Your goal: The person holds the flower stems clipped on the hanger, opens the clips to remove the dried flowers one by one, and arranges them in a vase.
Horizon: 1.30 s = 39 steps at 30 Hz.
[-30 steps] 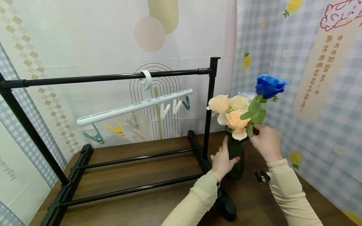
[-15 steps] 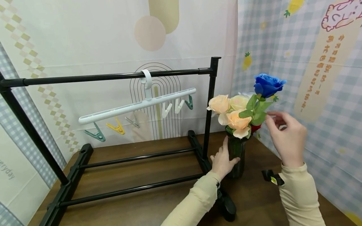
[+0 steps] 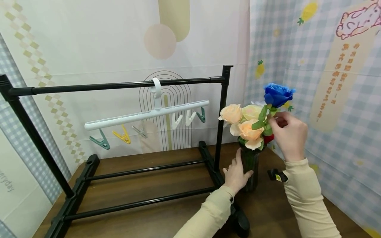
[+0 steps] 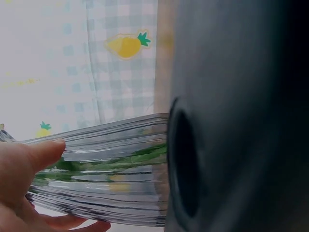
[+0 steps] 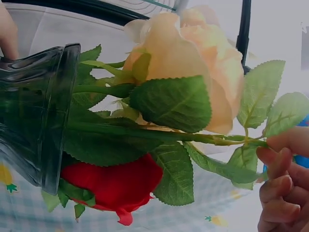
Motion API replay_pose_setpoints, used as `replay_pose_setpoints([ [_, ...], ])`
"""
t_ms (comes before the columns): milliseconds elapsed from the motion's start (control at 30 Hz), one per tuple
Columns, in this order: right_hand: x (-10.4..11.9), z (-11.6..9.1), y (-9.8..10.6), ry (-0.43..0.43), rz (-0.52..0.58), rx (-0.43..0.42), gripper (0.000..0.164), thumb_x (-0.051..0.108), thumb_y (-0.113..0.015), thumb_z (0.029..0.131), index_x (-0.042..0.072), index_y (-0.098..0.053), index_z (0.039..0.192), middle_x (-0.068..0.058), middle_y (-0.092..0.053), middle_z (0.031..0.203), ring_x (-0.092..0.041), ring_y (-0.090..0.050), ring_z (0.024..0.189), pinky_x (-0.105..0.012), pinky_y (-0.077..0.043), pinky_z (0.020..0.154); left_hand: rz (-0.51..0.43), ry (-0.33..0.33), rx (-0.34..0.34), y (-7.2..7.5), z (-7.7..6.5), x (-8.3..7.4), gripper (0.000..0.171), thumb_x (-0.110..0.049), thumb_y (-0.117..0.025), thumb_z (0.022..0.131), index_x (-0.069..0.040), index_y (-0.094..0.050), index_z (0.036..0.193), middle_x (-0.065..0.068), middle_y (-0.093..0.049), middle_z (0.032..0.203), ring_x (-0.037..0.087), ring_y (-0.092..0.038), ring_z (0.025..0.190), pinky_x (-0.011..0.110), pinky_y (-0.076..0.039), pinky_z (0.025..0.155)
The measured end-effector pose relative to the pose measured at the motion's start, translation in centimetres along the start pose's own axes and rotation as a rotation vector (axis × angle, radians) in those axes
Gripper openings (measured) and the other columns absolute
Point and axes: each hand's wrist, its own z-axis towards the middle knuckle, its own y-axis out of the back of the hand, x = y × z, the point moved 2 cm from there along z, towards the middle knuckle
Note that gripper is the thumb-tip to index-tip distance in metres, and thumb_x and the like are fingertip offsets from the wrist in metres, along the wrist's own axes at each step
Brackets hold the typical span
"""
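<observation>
My left hand (image 3: 235, 175) holds the side of a dark ribbed glass vase (image 3: 251, 167); in the left wrist view the thumb lies on one side of the glass (image 4: 106, 159) and the fingers on the other. My right hand (image 3: 291, 134) pinches the green stem of a blue rose (image 3: 278, 95), just below its bloom, with thumb and fingertips. That stem (image 5: 203, 138) runs down into the vase mouth. Around it stand peach roses (image 3: 250, 132), a pale yellow rose (image 3: 251, 111) and, low at the rim, a red rose (image 5: 116, 181).
A black rack (image 3: 119, 85) stands on the brown table (image 3: 148, 180) left of the vase, one foot (image 3: 240, 219) close to it. From its bar hangs a pale blue hanger (image 3: 148, 114) with several clips. Patterned cloths (image 3: 336, 148) line the back and right.
My right hand let go low on the stem, drew back to the right, then came in and took the stem higher up. The blue rose has shifted slightly left. My left hand stays on the vase.
</observation>
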Motion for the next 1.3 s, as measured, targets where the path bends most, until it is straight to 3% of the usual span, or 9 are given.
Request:
replay_pose_setpoints([
  [167,-0.3,-0.8,-0.1,0.022,-0.014,0.017,0.018,0.009,-0.065,0.085,-0.006,-0.069,0.076,-0.023,-0.066,0.064,0.030,-0.027,0.058,-0.008,-0.027,0.059,0.016,0.004,-0.017,0.0,-0.3,-0.2,0.090,-0.044,-0.071,0.086,-0.024,-0.017,0.154,0.005,-0.059,0.129,0.023,-0.065,0.102,0.040,-0.041,0.075],
  [400,-0.3,-2.1,-0.6,0.019,-0.017,0.017,0.022,0.006,-0.066,0.081,-0.001,-0.058,0.061,-0.018,-0.058,0.054,0.019,-0.028,0.053,-0.016,-0.025,0.052,0.047,0.017,-0.031,0.5,-0.6,0.2,0.090,-0.046,-0.070,0.086,-0.023,-0.016,0.155,0.005,-0.058,0.131,0.023,-0.065,0.102,0.037,-0.040,0.073],
  [633,-0.9,-3.0,-3.1,0.046,-0.019,0.067,0.023,0.003,-0.067,0.080,-0.002,-0.054,0.061,-0.020,-0.055,0.053,-0.026,-0.046,0.047,-0.025,-0.026,0.050,0.077,0.063,-0.027,1.5,0.2,1.4,0.091,-0.048,-0.068,0.087,-0.027,-0.011,0.155,0.002,-0.057,0.131,0.020,-0.064,0.103,0.036,-0.043,0.073],
  [733,-0.9,-3.4,-4.0,0.031,-0.005,0.107,0.020,0.006,-0.068,0.082,-0.003,-0.060,0.066,-0.020,-0.059,0.056,-0.027,-0.051,0.048,-0.025,-0.028,0.049,0.074,0.068,-0.008,2.3,0.5,2.2,0.090,-0.047,-0.067,0.087,-0.028,-0.011,0.155,0.003,-0.057,0.131,0.020,-0.065,0.102,0.036,-0.046,0.073],
  [833,-0.6,-4.1,-4.3,-0.009,0.019,0.195,0.016,0.012,-0.066,0.087,-0.002,-0.070,0.079,-0.017,-0.065,0.064,-0.004,-0.050,0.052,-0.020,-0.031,0.051,0.066,0.051,0.023,4.0,-0.1,3.5,0.085,-0.046,-0.065,0.089,-0.026,-0.014,0.155,0.004,-0.059,0.132,0.020,-0.065,0.106,0.036,-0.047,0.077],
  [933,-0.1,-5.5,-3.7,-0.035,0.014,0.293,0.017,0.017,-0.065,0.090,0.003,-0.074,0.090,-0.012,-0.068,0.068,0.013,-0.041,0.054,-0.015,-0.033,0.053,0.050,0.004,0.071,6.8,-1.9,4.9,0.076,-0.049,-0.056,0.094,-0.024,-0.017,0.155,0.004,-0.056,0.139,0.020,-0.059,0.119,0.040,-0.045,0.090],
  [1100,1.2,-7.7,-2.2,0.103,-0.036,0.470,0.014,0.020,-0.067,0.090,0.009,-0.075,0.088,-0.004,-0.070,0.068,-0.002,-0.049,0.050,-0.024,-0.036,0.049,0.057,-0.068,0.099,11.6,-5.6,6.1,0.067,-0.056,-0.036,0.100,-0.022,-0.023,0.155,0.007,-0.046,0.150,0.024,-0.043,0.139,0.053,-0.032,0.110],
  [1200,2.2,-9.0,-2.5,0.162,-0.032,0.655,0.010,0.022,-0.068,0.090,0.016,-0.075,0.087,0.003,-0.071,0.074,-0.005,-0.056,0.057,-0.027,-0.042,0.054,0.074,-0.053,0.095,13.7,-7.6,7.3,0.067,-0.059,-0.033,0.099,-0.022,-0.025,0.155,0.010,-0.041,0.153,0.029,-0.036,0.143,0.057,-0.024,0.114],
  [1300,3.1,-10.6,-3.3,0.165,-0.015,0.825,0.008,0.023,-0.068,0.090,0.018,-0.074,0.092,0.005,-0.072,0.083,-0.005,-0.061,0.067,-0.030,-0.047,0.060,0.074,-0.012,0.086,15.2,-9.5,9.0,0.069,-0.061,-0.034,0.098,-0.022,-0.024,0.155,0.011,-0.038,0.155,0.032,-0.030,0.146,0.059,-0.019,0.116],
])
